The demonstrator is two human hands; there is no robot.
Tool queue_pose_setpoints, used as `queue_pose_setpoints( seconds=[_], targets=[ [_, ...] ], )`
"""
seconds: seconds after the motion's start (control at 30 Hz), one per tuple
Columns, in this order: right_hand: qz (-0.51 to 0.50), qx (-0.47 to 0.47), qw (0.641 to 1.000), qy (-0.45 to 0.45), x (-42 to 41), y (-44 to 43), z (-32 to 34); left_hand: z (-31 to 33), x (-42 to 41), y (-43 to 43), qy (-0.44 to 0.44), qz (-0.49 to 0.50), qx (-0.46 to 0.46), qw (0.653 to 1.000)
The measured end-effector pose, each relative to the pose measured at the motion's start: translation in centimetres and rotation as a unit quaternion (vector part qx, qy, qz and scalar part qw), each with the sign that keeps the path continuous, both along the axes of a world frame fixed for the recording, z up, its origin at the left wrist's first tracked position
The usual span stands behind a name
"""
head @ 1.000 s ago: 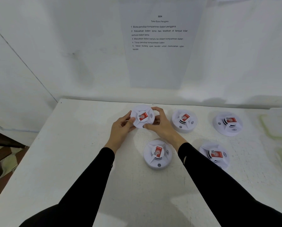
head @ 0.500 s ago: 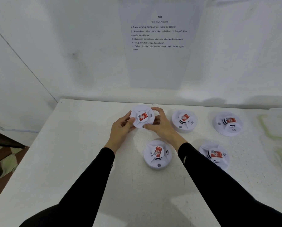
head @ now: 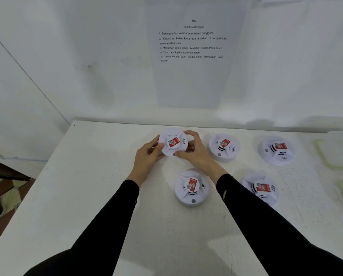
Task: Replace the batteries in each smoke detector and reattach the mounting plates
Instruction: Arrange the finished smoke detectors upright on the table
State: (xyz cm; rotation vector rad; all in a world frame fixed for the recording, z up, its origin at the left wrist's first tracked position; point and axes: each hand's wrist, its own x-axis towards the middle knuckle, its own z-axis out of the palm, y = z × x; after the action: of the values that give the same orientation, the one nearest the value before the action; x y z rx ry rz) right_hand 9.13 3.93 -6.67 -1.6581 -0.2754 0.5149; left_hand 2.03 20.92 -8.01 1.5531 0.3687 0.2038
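Grip: both hands are on one unit. The left hand (head: 146, 158) holds the held detector (head: 173, 142) at its left rim, with the thumb laid on the top face. The right hand (head: 196, 154) curls round the right rim, forefinger arched over the far edge and thumb at the near edge.

The disc is tilted a little toward the wearer. I cannot tell whether its underside touches the bench (head: 87, 196).

Key relation: the red label (head: 174, 142) faces up, so the mounting plate is presumably on the hidden underside, away from the camera. The hands oppose each other across the disc's diameter, neither nearer than the other. That placement suits a counter-twist or a flip.

Outward from the grip:
- The second detector (head: 191, 188) lies just nearward, beside the right wrist.
- The third detector (head: 224, 147) lies just right of the right hand.
- The fourth detector (head: 277, 150) and fifth detector (head: 261, 189) lie farther right, well apart from the grip.
- All four lie label-up and look closed.
- A clear container (head: 337, 152) sits at the far right edge.
- A printed instruction sheet (head: 192, 76) hangs on the wall beyond the grip.

Judgement: the task is at an early stage, with the first unit in hand and not yet opened. No batteries are visible.
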Motion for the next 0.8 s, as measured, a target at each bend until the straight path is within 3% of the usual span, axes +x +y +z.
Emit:
queue_pose_setpoints(
  seconds=[0.33, 0.8],
  targets=[
    [0.016, 0.008, 0.999, 0.047, 1.3, -1.2, -0.1, -0.4, 0.2, 0.2, 0.008, 0.006, -0.013, 1.000],
    [0.014, -0.005, 1.000, 0.023, 1.7, -1.2, -1.1, -0.7, 0.4, 0.4, 0.010, 0.004, -0.011, 1.000]
  ],
)
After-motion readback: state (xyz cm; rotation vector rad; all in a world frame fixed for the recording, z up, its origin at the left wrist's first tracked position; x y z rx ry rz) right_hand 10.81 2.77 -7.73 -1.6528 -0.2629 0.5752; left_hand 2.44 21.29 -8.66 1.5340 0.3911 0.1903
